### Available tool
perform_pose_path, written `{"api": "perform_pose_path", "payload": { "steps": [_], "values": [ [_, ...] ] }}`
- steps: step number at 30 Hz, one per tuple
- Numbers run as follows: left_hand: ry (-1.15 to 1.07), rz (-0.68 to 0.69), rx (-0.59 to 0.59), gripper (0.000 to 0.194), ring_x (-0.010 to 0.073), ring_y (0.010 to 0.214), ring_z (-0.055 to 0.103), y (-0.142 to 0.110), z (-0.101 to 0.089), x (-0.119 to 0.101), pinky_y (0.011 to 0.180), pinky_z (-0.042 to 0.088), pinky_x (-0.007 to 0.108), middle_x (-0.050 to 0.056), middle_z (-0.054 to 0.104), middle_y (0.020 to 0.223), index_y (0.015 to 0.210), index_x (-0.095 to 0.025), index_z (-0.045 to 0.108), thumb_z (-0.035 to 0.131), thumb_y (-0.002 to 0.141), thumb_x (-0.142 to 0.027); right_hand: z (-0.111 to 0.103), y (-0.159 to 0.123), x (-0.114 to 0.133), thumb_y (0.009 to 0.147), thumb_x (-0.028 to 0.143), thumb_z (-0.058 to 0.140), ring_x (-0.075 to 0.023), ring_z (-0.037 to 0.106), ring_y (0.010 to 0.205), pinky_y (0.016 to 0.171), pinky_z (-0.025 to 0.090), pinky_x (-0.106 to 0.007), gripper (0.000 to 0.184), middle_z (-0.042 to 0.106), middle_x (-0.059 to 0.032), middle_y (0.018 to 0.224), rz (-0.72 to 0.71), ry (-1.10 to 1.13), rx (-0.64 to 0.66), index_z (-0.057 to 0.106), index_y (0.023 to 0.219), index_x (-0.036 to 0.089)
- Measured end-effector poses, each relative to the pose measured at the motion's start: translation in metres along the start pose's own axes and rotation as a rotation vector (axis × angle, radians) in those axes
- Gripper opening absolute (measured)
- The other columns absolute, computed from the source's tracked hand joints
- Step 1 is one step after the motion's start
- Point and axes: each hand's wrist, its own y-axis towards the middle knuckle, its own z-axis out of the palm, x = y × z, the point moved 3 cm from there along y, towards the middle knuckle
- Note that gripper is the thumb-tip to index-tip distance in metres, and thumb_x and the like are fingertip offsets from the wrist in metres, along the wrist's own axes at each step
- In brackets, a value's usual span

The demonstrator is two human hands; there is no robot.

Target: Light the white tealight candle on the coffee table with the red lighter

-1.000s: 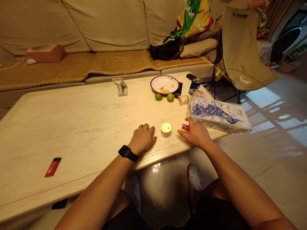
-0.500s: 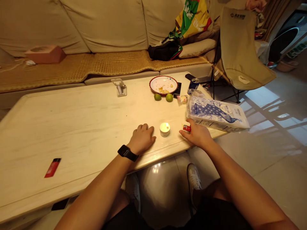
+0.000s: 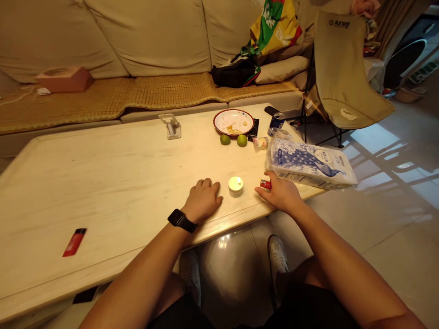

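Left hand (image 3: 202, 198) lying palm down on the pale surface (image 3: 103, 183), fingers spread, grip released, nothing in it; black watch (image 3: 179, 220) on that wrist; right hand (image 3: 279, 194) at the surface's near edge, grip closed on a small red lighter (image 3: 265, 184), pinched between thumb and forefinger, part of it hidden by the fingers; lighter's place: right at those fingertips, just in front of a peacock-printed tissue pack (image 3: 310, 165), with the pack's lower edge close behind the knuckles; a small white tub (image 3: 235, 186) between the two hands, near both but touching neither; a second red lighter (image 3: 74, 242) flat on the surface, well off to the left; farther back, a red-rimmed plate (image 3: 233, 122) with crumbs on it, two limes (image 3: 225, 139) just in front of the plate, a blue can (image 3: 277, 122) and a phone stand (image 3: 170, 126); beyond the surface, a beige sofa (image 3: 103, 41) with a woven mat (image 3: 164, 89); to the right, a folding chair (image 3: 343, 68).
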Motion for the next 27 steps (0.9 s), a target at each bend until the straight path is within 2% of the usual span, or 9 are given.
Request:
{"api": "perform_pose_path", "payload": {
  "steps": [14,27],
  "values": [
    [0.027,0.010,-0.003,0.034,0.0345,0.118,0.049,-0.0014,-0.0014,-0.0015,0.094,0.043,0.047,0.015,0.056,0.124,0.117,-0.023,0.060,0.052,0.090,-0.043,-0.0014,0.0004,0.0068,0.091,0.064,0.054,-0.0312,0.072,0.097,0.081,0.047,-0.037,0.068,0.077,-0.0125,0.104,-0.016,-0.012,0.003,0.047,0.142,0.020],
    [0.029,0.018,-0.014,0.035,0.0337,0.118,0.048,-0.0025,-0.0020,-0.0014,0.097,0.042,0.047,0.015,0.056,0.125,0.117,-0.023,0.059,0.053,0.090,-0.044,-0.0001,-0.0003,0.0059,0.092,0.061,0.054,-0.0308,0.072,0.094,0.080,0.047,-0.036,0.064,0.077,-0.0121,0.101,-0.031,-0.049,-0.022,0.049,0.141,0.021]
  ]
}}
